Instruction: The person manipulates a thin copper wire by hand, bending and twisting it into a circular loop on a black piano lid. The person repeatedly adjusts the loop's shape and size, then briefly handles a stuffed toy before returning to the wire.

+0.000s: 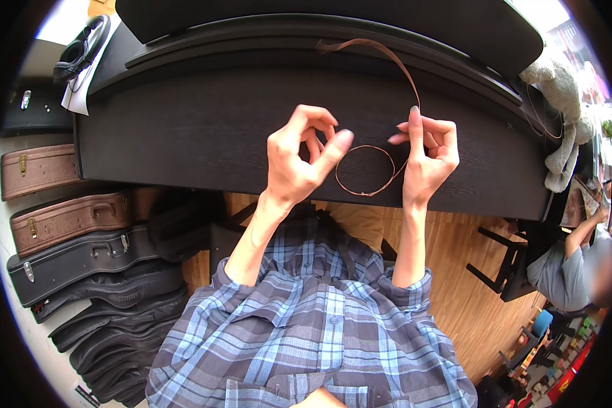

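Note:
A thin brown strip, ribbon-like at its free end [381,49], arches up and away from my right hand [430,151], whose thumb and fingers pinch it. Below the pinch, a narrow copper-coloured loop [338,178] hangs beside the same hand, over the dark wooden top. It looks like part of the same length, but the fingers hide the join. My left hand [298,160] is raised to the left of the loop with fingers curled and thumb apart from them. Nothing shows in its grasp, and a gap separates it from the loop.
Both hands are over a black piano-like piece of furniture [183,129]. Headphones [81,51] lie at its far left, and a grey plush toy [564,95] hangs at its right. Instrument cases [81,217] are stacked at left. A person [568,272] sits at far right near a black stool [503,262].

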Motion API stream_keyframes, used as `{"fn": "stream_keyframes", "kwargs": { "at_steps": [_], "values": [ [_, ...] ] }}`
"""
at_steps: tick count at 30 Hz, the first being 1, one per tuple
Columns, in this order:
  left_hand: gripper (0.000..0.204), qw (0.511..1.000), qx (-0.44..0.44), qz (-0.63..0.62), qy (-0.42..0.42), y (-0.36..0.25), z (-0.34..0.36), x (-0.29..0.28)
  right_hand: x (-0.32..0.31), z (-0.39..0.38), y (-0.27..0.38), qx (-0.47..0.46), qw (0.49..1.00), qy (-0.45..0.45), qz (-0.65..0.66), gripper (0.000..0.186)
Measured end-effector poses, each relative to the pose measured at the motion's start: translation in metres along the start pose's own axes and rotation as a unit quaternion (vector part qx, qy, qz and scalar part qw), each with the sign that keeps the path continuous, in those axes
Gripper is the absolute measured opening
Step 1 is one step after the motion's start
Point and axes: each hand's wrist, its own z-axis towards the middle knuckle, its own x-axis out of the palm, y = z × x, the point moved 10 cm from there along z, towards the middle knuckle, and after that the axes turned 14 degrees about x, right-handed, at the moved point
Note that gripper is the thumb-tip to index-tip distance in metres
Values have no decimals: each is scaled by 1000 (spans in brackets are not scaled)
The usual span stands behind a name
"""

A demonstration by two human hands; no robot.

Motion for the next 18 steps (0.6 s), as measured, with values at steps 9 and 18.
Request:
{"fn": "stream_keyframes", "kwargs": {
  "at_steps": [9,18],
  "values": [
    [18,942,153,232,187,-25,3,39,-14,-1,6,-83,992,-71,-60,14],
    [18,965,51,98,237,-7,-4,41,2,-6,6,-6,1000,10,-10,23]
  ]
}}
